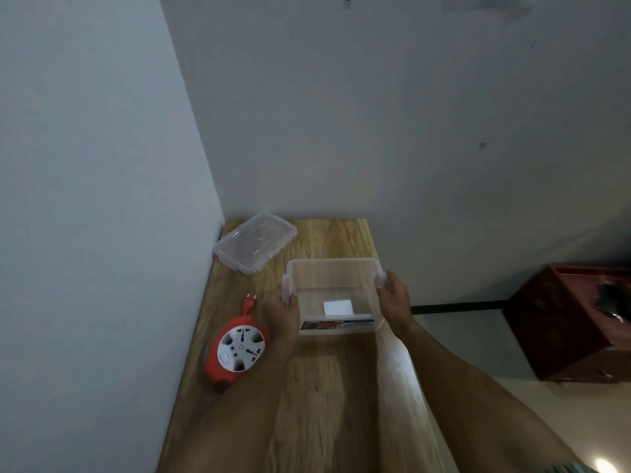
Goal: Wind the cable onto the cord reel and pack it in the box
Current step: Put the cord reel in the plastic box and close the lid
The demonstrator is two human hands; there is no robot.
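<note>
A clear plastic box [333,274] stands open on the wooden table [327,387], with nothing inside but a white label on its bottom. My left hand [281,315] grips its left side and my right hand [394,295] grips its right side. To the left of the box lies a red cord reel [235,353] with a white socket face. Its red plug [249,302] sticks out at the far end, and the cable looks wound in. My left forearm passes just right of the reel.
The box's clear lid [254,242] lies at the table's far left corner, against the wall [102,199]. A dark red cabinet [566,322] stands on the floor to the right of the table. The table is narrow, with its right edge close to my right arm.
</note>
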